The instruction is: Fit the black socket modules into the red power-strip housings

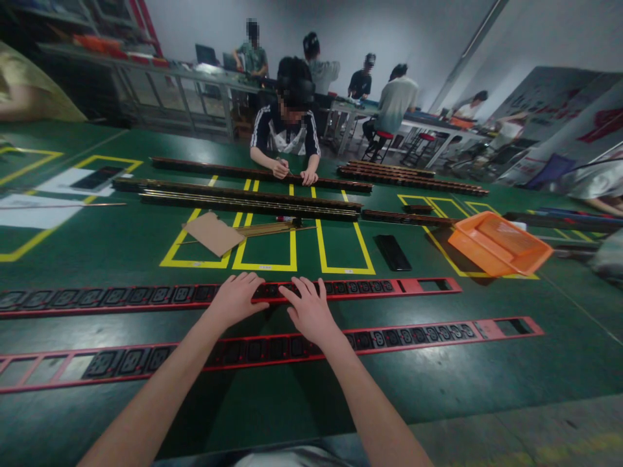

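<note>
Two long red power strip housings with rows of black sockets lie across the green table. On the far power strip [365, 288], my left hand [237, 299] rests with its fingers over the far side and its thumb stretched out along the near edge. Beside it, my right hand [311, 310] lies over the same strip, fingers spread and pointing away. The sockets under both hands are partly hidden. Closer to me, the near power strip [413, 336] passes beneath my forearms; its left end has several open slots, its right end one rectangular opening.
Beyond the strips lie a cardboard piece [214, 233], a black phone-like slab [392, 253] and an orange basket [501, 243]. Long dark rails [253, 200] cross the table. Opposite, a co-worker [287, 123] bends over another rail. Other people work behind.
</note>
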{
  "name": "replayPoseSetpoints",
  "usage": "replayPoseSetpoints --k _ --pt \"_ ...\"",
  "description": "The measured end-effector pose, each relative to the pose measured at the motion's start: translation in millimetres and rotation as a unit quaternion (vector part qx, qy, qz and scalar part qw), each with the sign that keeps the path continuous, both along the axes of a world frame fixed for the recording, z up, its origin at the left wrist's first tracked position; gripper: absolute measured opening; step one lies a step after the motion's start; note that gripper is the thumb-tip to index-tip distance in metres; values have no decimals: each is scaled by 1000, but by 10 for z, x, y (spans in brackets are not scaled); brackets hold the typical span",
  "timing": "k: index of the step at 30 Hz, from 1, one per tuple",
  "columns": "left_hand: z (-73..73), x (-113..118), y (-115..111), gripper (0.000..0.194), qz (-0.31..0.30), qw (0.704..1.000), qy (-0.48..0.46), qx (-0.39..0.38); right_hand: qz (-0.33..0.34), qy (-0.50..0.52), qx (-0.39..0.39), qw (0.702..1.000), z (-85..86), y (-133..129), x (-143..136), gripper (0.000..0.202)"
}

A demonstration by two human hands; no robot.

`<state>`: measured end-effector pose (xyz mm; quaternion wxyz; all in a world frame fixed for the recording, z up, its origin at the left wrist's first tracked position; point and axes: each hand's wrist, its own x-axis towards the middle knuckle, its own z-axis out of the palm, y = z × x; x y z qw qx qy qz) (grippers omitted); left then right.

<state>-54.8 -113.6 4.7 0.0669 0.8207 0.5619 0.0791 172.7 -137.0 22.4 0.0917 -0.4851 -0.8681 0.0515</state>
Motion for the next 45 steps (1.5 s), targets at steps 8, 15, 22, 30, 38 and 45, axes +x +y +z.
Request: replayPoseSetpoints --k 8,15,22,30,38,45 --pt "12 0 -4 44 -3 1000 4 6 2 -7 -2 1000 8 -11 13 51" --pt "28 10 -10 45 7 1000 9 -4 1 -4 -3 1000 -13 -1 9 51" --pt "38 10 -16 45 6 1000 -4 -9 5 -2 4 1000 -8 -10 20 50" --pt "47 20 -24 43 5 1000 7 -5 5 8 1 1000 -17 -3 22 52" --pt "36 22 -21 40 -15 1000 20 7 -9 28 4 1000 -20 6 13 54" --pt "48 49 -53 46 -44 999 30 -5 -33 44 12 998 -93 53 18 54"
